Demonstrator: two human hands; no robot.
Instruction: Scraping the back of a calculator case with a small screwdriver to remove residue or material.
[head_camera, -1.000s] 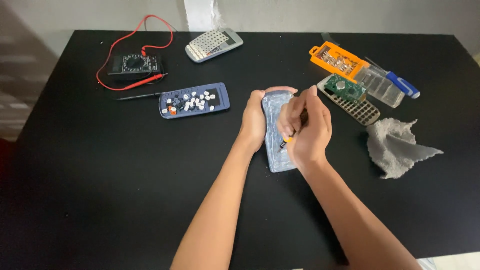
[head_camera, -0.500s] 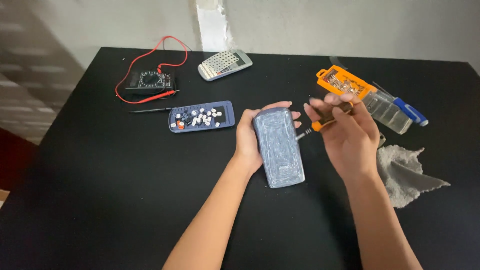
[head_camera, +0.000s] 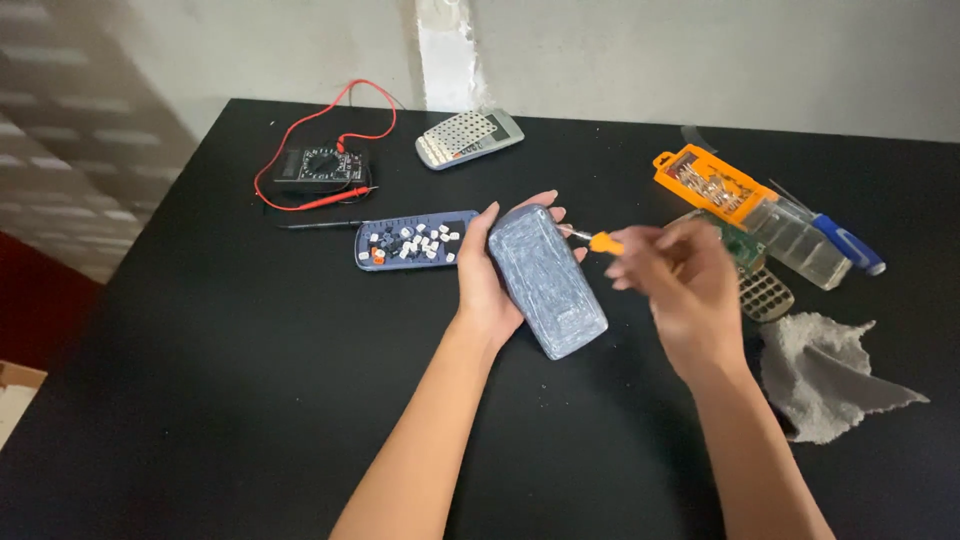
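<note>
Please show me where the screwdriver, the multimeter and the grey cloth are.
screwdriver (head_camera: 603, 242): head view, on its orange handle.
multimeter (head_camera: 322, 167): head view, on its black body near the dial.
grey cloth (head_camera: 825, 375): head view, on the middle of the crumpled fabric.

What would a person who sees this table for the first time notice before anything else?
At the middle of the black table, the left hand holds a grey-blue case tilted up, and the right hand holds a small orange screwdriver with its tip near the case's top edge. To the left of the hands lies a blue tray of small white keys; at the far right, an orange box of bits stands out.
</note>
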